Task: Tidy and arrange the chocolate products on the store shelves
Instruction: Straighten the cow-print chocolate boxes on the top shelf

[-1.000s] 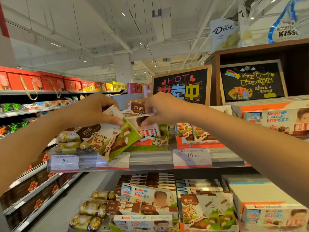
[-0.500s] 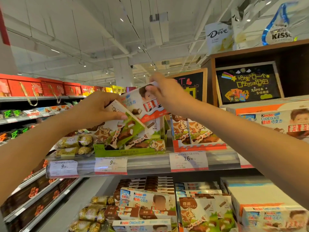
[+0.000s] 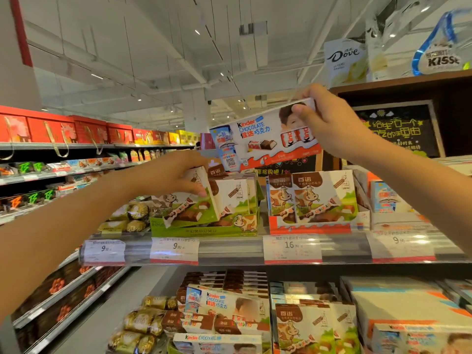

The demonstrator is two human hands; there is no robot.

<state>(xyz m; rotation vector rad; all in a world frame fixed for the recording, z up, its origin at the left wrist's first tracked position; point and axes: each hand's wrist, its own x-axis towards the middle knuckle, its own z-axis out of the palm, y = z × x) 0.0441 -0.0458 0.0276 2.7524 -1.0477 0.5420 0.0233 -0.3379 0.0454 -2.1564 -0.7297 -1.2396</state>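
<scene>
Upper shelf [image 3: 229, 251] is fronted by price tags reading 9.90 [image 3: 175, 247] and 16.90 [image 3: 292, 245]. A green display tray [image 3: 204, 229] of cow-print chocolate boxes is seen at centre, with an orange-edged tray [image 3: 310, 227] of the same cow-print boxes just beside it on the right. Gold foil-wrapped chocolates [image 3: 130, 217] are stacked left of the green tray. A black chalkboard sign [image 3: 398, 131] stands behind on the right; Dove [image 3: 344, 60] and Kisses bags are seen above it. More Kinder and cow-print boxes are crowded on the lower shelf.

Left hand [image 3: 166, 176]: fingers curled over the top of a tilted cow-print box [image 3: 184, 208] leaning in the green tray, thumb against its face.

Right hand [image 3: 329, 123]: Kinder Chocolate box [image 3: 260, 139] is pinched at its right end, held aloft above both trays, clear of the shelf.
</scene>
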